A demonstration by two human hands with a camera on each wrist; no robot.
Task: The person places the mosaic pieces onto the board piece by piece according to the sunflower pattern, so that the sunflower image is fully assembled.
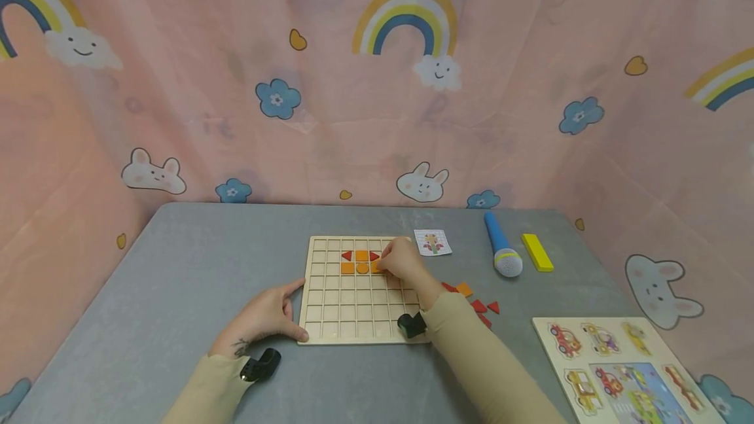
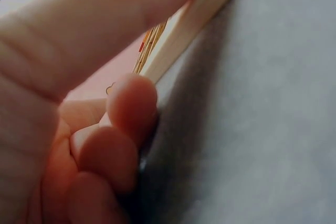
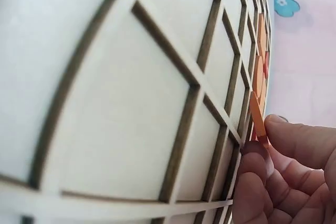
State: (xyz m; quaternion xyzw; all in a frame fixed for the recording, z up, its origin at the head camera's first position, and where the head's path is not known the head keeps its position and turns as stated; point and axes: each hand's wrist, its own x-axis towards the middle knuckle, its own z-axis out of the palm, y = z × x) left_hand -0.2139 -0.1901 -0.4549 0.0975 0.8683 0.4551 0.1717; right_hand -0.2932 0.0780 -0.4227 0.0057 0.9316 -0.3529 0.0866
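A wooden grid board (image 1: 332, 313) lies on the grey table. My right hand (image 1: 406, 264) reaches over its upper right part. Between thumb and fingertips it pinches a flat orange square tile (image 3: 257, 114), which tilts at a cell beside an orange round piece (image 1: 362, 268). Left of the round piece sits an orange square (image 1: 347, 267). The row behind has another orange square (image 1: 362, 256) between two red triangles (image 1: 347, 256). My left hand (image 1: 262, 316) touches the board's left side, index finger outstretched and thumb at the near corner, other fingers bent beside the edge.
Loose red and orange pieces (image 1: 478, 307) lie right of the board. Behind them are a small pattern card (image 1: 432, 242), a blue toy microphone (image 1: 499, 241) and a yellow block (image 1: 537, 252). A picture puzzle board (image 1: 589, 362) occupies the near right. A printed pink cloth (image 1: 330, 149) hangs behind.
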